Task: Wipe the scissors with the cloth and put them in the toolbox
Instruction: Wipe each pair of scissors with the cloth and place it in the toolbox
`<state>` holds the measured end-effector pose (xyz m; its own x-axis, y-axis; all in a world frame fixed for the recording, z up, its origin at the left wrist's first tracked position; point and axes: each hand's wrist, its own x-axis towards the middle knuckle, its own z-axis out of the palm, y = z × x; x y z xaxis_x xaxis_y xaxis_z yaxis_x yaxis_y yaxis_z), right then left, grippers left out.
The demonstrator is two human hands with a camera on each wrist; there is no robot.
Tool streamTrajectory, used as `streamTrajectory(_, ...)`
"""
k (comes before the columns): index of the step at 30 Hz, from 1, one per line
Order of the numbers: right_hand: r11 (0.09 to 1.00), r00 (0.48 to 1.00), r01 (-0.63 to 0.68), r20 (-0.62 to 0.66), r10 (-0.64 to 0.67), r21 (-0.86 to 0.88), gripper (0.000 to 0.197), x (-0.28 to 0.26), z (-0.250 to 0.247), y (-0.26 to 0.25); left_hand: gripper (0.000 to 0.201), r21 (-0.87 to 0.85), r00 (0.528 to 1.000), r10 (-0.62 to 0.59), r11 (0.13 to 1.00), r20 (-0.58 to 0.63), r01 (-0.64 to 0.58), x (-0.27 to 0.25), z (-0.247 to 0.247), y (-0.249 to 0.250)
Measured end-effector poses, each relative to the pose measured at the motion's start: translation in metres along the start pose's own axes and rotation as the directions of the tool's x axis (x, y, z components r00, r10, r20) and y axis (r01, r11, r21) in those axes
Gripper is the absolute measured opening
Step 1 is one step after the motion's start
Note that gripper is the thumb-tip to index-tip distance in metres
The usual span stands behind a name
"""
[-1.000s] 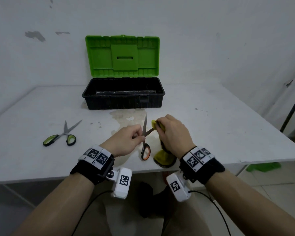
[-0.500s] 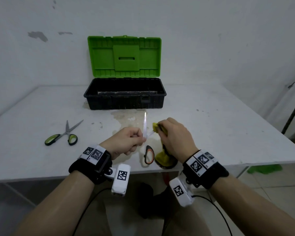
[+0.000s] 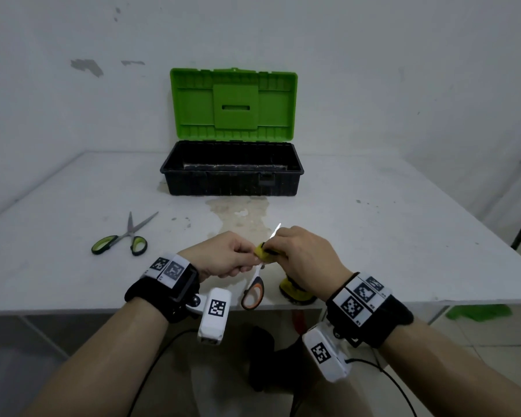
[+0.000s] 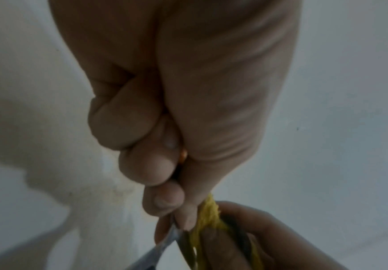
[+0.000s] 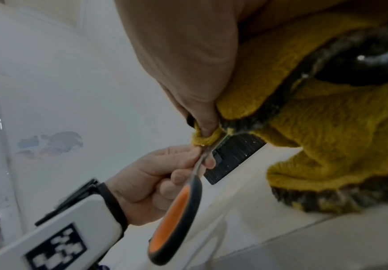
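Far left on the white table (image 3: 373, 236): green-handled scissors (image 3: 124, 237), blades splayed, untouched. Centre-near: left hand (image 3: 223, 255) curled round orange-handled scissors (image 3: 254, 293), smooth steel, pinched near the pivot. Right hand (image 3: 306, 260) pinching nubby yellow cloth (image 3: 262, 254) over one blade, tip exposed. Likely risks: sliced fingertip through thin fabric, slipping handle. Far centre: toolbox (image 3: 232, 182), ribbed black plastic, green lid up.

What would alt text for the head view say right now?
Two hands meet over a white table: the left hand holds orange-handled scissors while the right hand pinches a yellow cloth around a blade. Behind stands an open toolbox; green-handled scissors lie left.
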<state>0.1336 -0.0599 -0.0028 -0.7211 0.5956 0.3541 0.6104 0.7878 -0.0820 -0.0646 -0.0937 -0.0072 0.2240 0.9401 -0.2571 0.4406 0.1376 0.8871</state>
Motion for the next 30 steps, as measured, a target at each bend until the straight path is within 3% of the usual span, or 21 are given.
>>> streamTrajectory(3,0.987,0.987,-0.158,-0.019,0.158,0.036,0.017,0.008,0.0,0.008,0.018,0.04,1.0,0.012,0.999,-0.012,-0.011,0.001,0.002,-0.003)
streamTrajectory(5,0.951,0.95,-0.3,-0.07,0.305,0.068,0.021,0.015,-0.004,0.017,0.017,0.045,1.0,0.002,0.999,0.001,-0.002,0.002,0.003,-0.003)
streamTrajectory(7,0.924,0.917,-0.363,-0.133,0.377,0.119,0.023,0.017,-0.011,0.023,0.017,0.018,1.0,-0.015,1.0,0.005,0.014,0.002,0.002,-0.003)
streamTrajectory(9,0.944,0.934,-0.291,-0.169,0.315,0.155,0.021,0.013,-0.016,0.019,0.018,-0.018,1.0,-0.018,1.0,-0.017,0.018,0.003,-0.001,-0.003)
streamTrajectory(13,0.987,0.99,-0.135,-0.04,0.139,0.089,0.017,-0.001,-0.007,-0.007,0.02,-0.047,0.999,0.026,0.999,-0.02,-0.026,0.004,-0.004,0.001)
streamTrajectory(17,0.976,0.975,-0.208,-0.062,0.213,0.071,0.018,0.004,0.004,0.002,0.019,0.031,0.998,0.053,0.998,-0.026,-0.052,0.004,0.0,0.002)
streamTrajectory(22,0.896,0.892,-0.434,-0.092,0.442,0.093,0.031,0.019,-0.009,0.024,0.019,0.019,1.0,-0.001,1.0,-0.003,0.001,0.004,0.006,-0.004)
streamTrajectory(25,0.936,0.93,-0.329,-0.13,0.344,0.123,0.029,0.01,-0.015,0.01,0.019,-0.004,0.999,0.006,1.0,-0.036,-0.007,0.004,0.004,-0.002)
streamTrajectory(28,0.979,0.978,-0.197,-0.062,0.201,0.057,0.026,0.001,-0.005,-0.01,0.028,0.05,0.995,0.075,0.996,-0.064,-0.071,0.003,0.006,0.005)
streamTrajectory(30,0.982,0.981,-0.189,-0.043,0.189,0.014,0.026,0.001,0.002,-0.011,0.031,0.125,0.991,0.119,0.986,-0.06,-0.111,0.004,0.008,0.008)
